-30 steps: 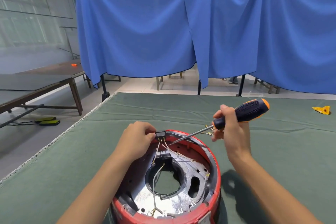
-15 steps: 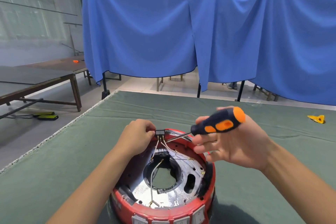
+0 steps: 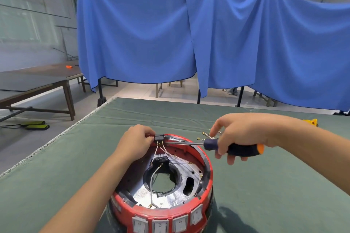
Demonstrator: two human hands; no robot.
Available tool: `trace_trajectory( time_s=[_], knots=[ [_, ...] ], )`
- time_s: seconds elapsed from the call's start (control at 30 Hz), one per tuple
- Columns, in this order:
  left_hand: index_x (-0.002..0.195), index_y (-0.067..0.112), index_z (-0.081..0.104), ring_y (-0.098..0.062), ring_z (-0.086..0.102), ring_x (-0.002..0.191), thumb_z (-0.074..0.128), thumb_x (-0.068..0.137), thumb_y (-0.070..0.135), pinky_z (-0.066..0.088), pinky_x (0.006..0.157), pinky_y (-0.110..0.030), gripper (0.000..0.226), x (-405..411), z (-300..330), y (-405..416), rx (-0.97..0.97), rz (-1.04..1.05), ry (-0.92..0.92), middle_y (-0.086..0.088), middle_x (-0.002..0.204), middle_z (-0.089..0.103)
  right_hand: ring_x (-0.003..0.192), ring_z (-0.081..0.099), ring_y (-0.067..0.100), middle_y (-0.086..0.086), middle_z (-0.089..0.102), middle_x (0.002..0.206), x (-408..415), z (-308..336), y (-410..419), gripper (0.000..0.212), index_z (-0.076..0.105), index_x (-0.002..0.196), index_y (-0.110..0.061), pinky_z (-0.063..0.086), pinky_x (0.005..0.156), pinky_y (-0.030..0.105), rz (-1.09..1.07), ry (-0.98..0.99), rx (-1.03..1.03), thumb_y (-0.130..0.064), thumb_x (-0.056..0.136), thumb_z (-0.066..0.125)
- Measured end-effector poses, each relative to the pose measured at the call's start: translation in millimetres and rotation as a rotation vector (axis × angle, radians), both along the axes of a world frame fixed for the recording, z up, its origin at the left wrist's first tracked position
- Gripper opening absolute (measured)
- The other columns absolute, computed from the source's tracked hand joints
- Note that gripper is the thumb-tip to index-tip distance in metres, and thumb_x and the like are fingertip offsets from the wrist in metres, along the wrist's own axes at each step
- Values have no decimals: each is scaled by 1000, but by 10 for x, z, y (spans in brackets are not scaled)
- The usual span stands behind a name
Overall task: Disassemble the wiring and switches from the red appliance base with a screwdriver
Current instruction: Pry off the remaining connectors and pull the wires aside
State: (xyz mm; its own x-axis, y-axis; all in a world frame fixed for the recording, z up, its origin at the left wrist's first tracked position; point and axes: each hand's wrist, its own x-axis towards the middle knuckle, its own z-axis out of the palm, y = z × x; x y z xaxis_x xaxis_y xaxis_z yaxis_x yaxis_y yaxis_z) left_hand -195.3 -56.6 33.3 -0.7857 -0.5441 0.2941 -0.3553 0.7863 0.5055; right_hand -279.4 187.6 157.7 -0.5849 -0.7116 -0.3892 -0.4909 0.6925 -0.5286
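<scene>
The red appliance base [image 3: 205,172] sits upside down on the green table, its metal inside and thin wires [image 3: 168,152] exposed. Several grey rocker switches [image 3: 161,225] line its near wall. My left hand [image 3: 136,141] pinches a small black switch [image 3: 159,137] at the far rim, wires hanging from its terminals. My right hand [image 3: 244,134] grips the screwdriver [image 3: 233,147] by its black and orange handle. The shaft lies almost level and its tip reaches the black switch.
The green cloth table [image 3: 75,157] spreads around the base. A few loose brass terminals [image 3: 205,135] lie beyond the rim. A yellow object [image 3: 310,121] sits at the far right. Blue curtains [image 3: 189,34] hang behind; a dark wooden table [image 3: 37,83] stands to the left.
My right hand turned the screwdriver over, so the handle now points right and the shaft lies level toward the black switch. My left hand kept its pinch on the switch.
</scene>
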Motion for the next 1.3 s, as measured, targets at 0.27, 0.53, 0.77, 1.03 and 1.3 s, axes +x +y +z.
trace_trajectory(
  time_s=[0.27, 0.53, 0.77, 1.03, 1.3],
  knots=[
    [106, 52, 63, -19, 59, 108, 52, 92, 37, 43, 78, -30, 23, 59, -22, -73, -50, 13, -113, 17, 108, 67, 75, 46, 23, -11, 62, 96, 170, -274, 170, 27, 48, 108, -37, 26, 54, 29, 148, 942, 25, -27, 83, 49],
    [101, 50, 65, -19, 61, 103, 57, 90, 35, 41, 73, -30, 20, 8, -56, -144, -41, -3, -38, 17, 103, 70, 81, 58, 20, -10, 65, 90, 59, -500, 232, 24, 61, 102, -38, 42, 62, 28, 184, 1032, -182, -51, 85, 52],
    [103, 47, 66, -19, 62, 101, 56, 91, 30, 46, 77, -31, 23, -69, -74, -194, -48, -24, -50, 16, 103, 70, 82, 58, 22, -6, 62, 84, -15, -707, 215, 28, 59, 96, -29, 32, 57, 30, 198, 1099, -176, -50, 92, 42],
    [112, 45, 64, -20, 59, 110, 54, 91, 31, 45, 83, -33, 27, -95, -76, -180, -79, 8, -83, 14, 115, 67, 69, 44, 21, -7, 46, 69, -40, -748, 288, 25, 54, 88, -29, 26, 53, 31, 151, 1055, -201, -52, 91, 45],
    [113, 44, 64, -21, 58, 111, 53, 92, 30, 46, 85, -35, 27, -71, -53, -162, -85, 10, -99, 13, 116, 66, 76, 57, 20, -6, 62, 79, -57, -775, 303, 26, 57, 94, -29, 31, 56, 30, 148, 1049, -191, -50, 91, 43]
  ],
)
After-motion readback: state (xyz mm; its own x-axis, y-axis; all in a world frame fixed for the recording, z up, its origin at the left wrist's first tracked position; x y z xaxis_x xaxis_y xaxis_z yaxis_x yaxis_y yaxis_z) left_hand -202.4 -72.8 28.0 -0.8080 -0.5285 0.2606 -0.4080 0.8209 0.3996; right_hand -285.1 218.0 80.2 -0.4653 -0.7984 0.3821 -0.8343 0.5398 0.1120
